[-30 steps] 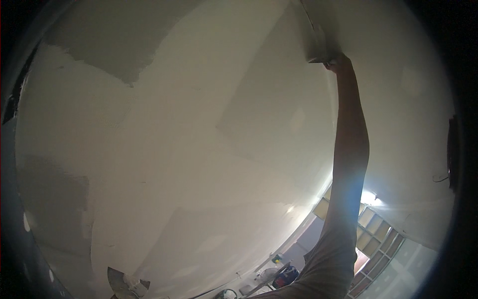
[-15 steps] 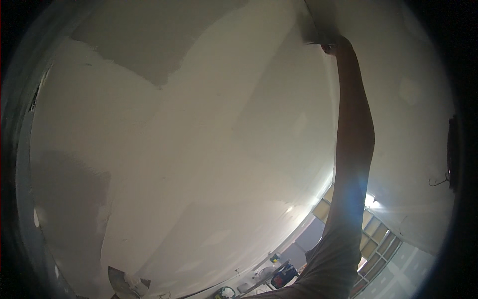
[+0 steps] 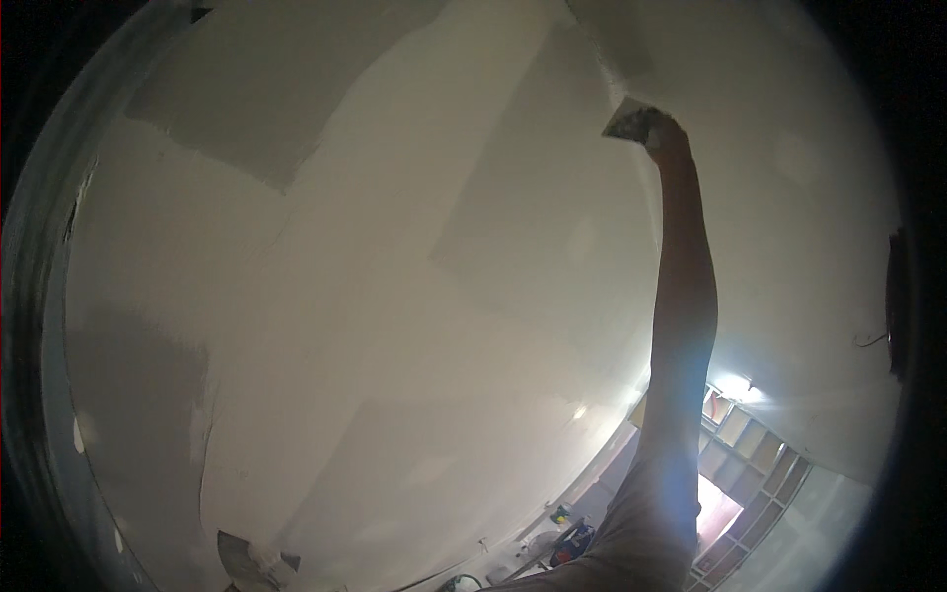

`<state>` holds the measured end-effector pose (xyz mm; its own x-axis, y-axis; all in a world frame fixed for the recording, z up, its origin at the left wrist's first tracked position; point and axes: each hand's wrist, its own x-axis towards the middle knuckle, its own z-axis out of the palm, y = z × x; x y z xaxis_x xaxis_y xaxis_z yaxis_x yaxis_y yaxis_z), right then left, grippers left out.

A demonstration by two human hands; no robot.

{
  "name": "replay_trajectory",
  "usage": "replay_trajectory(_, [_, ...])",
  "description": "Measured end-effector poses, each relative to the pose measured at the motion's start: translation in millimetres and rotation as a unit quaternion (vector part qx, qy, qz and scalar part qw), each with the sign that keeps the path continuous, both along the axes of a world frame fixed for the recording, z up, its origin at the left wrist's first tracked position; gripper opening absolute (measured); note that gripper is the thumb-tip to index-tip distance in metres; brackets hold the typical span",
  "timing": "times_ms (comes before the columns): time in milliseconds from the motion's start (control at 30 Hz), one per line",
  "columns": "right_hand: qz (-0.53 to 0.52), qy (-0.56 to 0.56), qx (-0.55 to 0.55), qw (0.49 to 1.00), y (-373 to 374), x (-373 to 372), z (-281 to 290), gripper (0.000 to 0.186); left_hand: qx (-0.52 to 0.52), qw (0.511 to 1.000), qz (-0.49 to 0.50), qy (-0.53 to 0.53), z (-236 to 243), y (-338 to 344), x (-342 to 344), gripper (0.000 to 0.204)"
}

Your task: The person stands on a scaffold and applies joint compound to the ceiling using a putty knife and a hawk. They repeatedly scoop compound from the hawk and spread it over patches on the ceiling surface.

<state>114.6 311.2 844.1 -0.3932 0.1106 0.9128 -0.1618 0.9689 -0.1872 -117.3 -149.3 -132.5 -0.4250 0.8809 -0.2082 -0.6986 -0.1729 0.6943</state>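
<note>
Your right hand [image 3: 663,130] is raised overhead, fingers closed round the handle of one flat-bladed knife [image 3: 625,122], its blade lying against the pale ceiling [image 3: 473,257] just below one grey strip of wet compound [image 3: 614,39]; your arm [image 3: 683,316] runs straight up from the lower edge. At the bottom left there seems to be a second blade-like tool [image 3: 245,557], maybe in your left hand, but it's too dark and small to tell the grip. Outward: two darker grey patches [image 3: 232,109] on the ceiling's left side, one bright window [image 3: 725,464] low right with framing round it.
</note>
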Motion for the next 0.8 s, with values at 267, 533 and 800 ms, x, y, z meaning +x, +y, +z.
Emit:
replay_trajectory(267, [-0.505,-0.032,0.212,0.836,17.4,7.3,-21.9,0.042,-0.033,0.999,0.005,-0.009,1.1,6.4,9.2,0.016])
replay_trajectory(533, [-0.469,0.029,0.074,0.880,-33.7,-28.0,-27.6,0.049,-0.011,1.000,0.011,-0.005,7.1,12.6,17.3,0.015])
replay_trajectory(800, [0.089,0.190,-0.285,0.935,-64.7,-78.2,-31.1,0.038,0.002,1.000,0.025,-0.003,20.5,5.5,22.5,0.011])
